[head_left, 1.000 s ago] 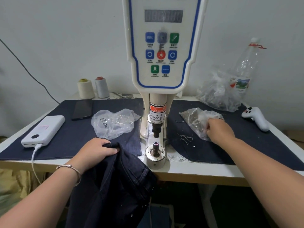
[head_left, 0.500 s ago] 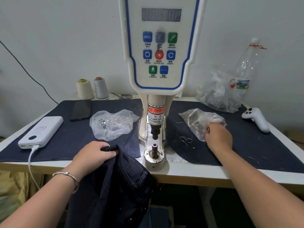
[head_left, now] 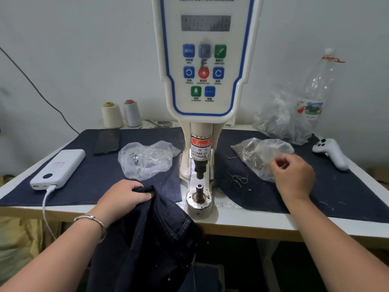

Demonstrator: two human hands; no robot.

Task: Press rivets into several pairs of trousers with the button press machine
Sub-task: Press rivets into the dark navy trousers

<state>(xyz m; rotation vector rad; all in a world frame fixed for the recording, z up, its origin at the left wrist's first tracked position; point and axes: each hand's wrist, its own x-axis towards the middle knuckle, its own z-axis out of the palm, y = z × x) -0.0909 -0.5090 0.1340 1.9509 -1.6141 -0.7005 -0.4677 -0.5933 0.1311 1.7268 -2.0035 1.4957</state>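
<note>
The right hand [head_left: 293, 178] had drawn back from the mouth of the right-hand plastic bag [head_left: 261, 157]. A second earlier its fingertips had been buried in the crumpled film; now they sat just clear of it, curled with thumb and forefinger brought together as though pinching something small. Whether a rivet was actually between them I could not tell, since it was too small to make out. I judged that the picking step was over and that the hand was about to carry its piece toward the lower die [head_left: 199, 187] of the button press machine [head_left: 205, 81].

The left hand [head_left: 124, 196] had not shifted at all. Its fingers were curled over a fold of the dark trousers [head_left: 151, 239], thumb underneath, gripping the cloth at the table's front edge, just left of the die.

The trousers were dark navy, heavy-looking, and hung off the table [head_left: 252, 221] edge in deep folds, with only the gripped fold at table height. None of the fabric lay over the die yet, so positioning was left to do. A 2nd bag [head_left: 147, 159] with a few silvery pieces lay left of the machine column.
</note>
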